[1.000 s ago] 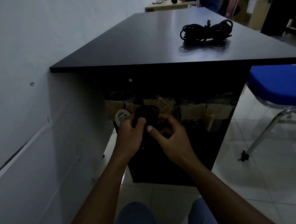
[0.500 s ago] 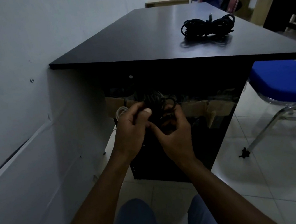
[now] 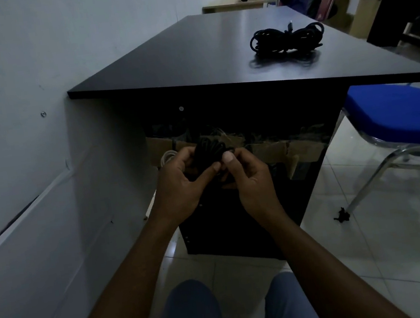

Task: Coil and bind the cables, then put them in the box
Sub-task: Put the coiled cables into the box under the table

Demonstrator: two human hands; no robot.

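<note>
Small coil of black cable [image 3: 209,150]: held between both hands, at six o'clock of the brown cardboard box [image 3: 306,147] under the black worktop [image 3: 190,54]. Loops loose half a second ago are now drawn compact; binding is judged under way, boxing pending. The fingers of the left hand [image 3: 178,187] are curled round it; those of the right hand [image 3: 249,180] pinch it. No writing can be read.

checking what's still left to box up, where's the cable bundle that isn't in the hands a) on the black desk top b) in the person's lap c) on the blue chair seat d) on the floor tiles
A: the cable bundle lies on the black desk top, apart from the black coil that the left hand and right hand grip below the desk's edge.
</note>
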